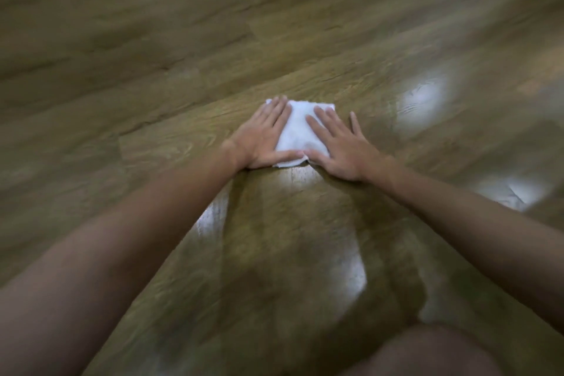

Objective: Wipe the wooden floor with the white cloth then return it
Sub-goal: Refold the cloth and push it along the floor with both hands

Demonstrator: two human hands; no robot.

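Folded white cloth (297, 131) lay flat on glossy brown wooden floor (152, 40). Left hand (262, 137) and right hand (338, 146) pressed it, fingers straight, no grip closed; flat palms likely spread wiping pressure.

White cloth (297, 131): side edges hidden under both hands. Wooden floor (152, 24) blurred toward frame borders. Forearms cut off at lower edge.

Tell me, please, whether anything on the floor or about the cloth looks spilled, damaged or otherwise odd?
Nothing stands out. The white cloth lies folded flat on the wooden floor under the left hand and right hand. The bright patches look like light reflections, not spills.
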